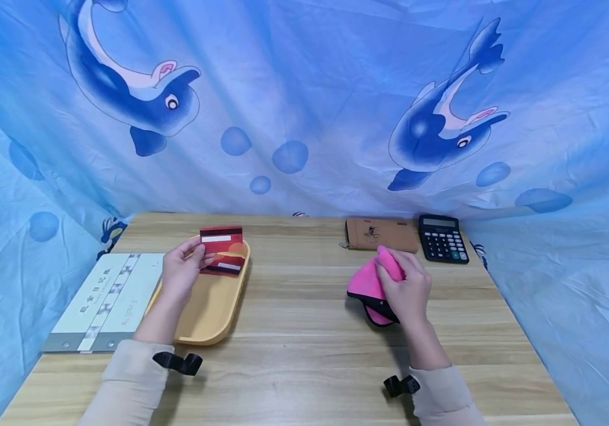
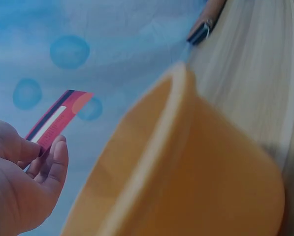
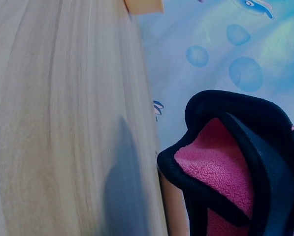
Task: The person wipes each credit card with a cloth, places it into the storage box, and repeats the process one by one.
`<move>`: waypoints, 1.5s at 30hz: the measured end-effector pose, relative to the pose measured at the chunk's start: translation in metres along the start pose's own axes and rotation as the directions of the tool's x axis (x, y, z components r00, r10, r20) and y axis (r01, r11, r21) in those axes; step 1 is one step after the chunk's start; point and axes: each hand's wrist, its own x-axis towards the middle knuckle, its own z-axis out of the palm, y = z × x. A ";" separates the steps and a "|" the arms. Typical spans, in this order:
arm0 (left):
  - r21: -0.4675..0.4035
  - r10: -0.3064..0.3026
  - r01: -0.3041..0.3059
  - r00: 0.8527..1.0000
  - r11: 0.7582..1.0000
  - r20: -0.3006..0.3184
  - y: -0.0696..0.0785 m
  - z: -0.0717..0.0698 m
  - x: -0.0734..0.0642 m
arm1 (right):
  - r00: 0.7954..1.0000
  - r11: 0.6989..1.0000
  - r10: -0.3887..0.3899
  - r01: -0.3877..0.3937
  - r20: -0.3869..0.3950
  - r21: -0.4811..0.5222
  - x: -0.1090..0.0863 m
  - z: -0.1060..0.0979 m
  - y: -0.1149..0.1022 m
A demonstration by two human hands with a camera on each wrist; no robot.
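Observation:
My left hand (image 1: 183, 263) pinches a red bank card (image 1: 222, 239) between thumb and fingers, above the far end of a yellow tray (image 1: 242, 290). The card's dark stripe and white strip show in the left wrist view too. A second red card (image 1: 224, 264) lies in the tray, partly covered by the held one. On the right, my right hand (image 1: 407, 287) grips a folded pink cloth (image 1: 366, 279) with black edging, bunched at the top and raised over the table. Its fuzzy pink inside (image 3: 218, 167) opens toward the right wrist camera.
A pale-green binder (image 1: 104, 296) lies left of the tray. At the back right are a brown zip wallet (image 1: 381, 235) and a black calculator (image 1: 444, 239). A blue dolphin-print curtain (image 1: 304, 106) hangs behind the wooden table (image 1: 288, 355).

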 end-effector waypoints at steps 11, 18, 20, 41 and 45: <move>0.114 -0.050 0.044 0.998 0.992 0.047 -0.017 -0.018 0.007 | 1.000 1.000 0.000 0.000 0.014 0.003 -0.002 0.003 0.001; 0.169 -0.060 0.040 0.992 0.985 0.115 -0.025 -0.021 0.010 | 1.000 1.000 0.002 -0.002 0.025 0.014 -0.003 0.004 0.001; 0.191 -0.061 0.037 0.990 0.981 0.126 -0.026 -0.022 0.010 | 1.000 1.000 0.004 -0.005 0.025 0.017 -0.003 0.003 0.002; 0.559 -0.085 0.015 0.991 0.829 0.100 -0.027 -0.025 0.010 | 0.997 0.999 0.043 -0.043 0.059 0.007 -0.002 -0.004 0.012; 0.573 -0.096 0.016 0.989 0.820 0.109 -0.028 -0.026 0.010 | 0.994 0.997 0.078 -0.077 0.081 -0.014 -0.001 -0.007 0.020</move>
